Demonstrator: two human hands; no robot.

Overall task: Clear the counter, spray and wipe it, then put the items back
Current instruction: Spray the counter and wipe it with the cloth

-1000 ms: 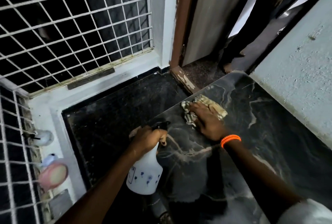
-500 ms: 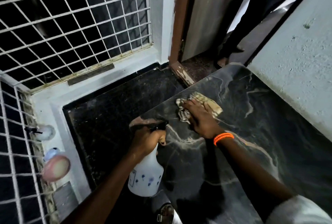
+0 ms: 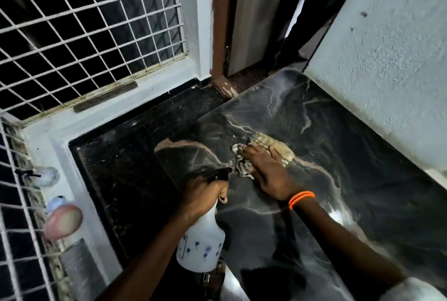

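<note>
- Right hand (image 3: 268,172) is pressed flat on the cloth (image 3: 266,148), mid worktop (image 3: 338,155).
- Left hand (image 3: 203,194) is wrapped round the spray bottle (image 3: 200,245) at its 7 o'clock.
- I'd use long overlapping strokes and mist ahead, towards 12 o'clock.

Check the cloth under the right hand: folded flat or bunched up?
Bunched. The cloth shows crumpled folds poking out around the right hand, which presses it flat-palmed onto the dark counter.
</note>
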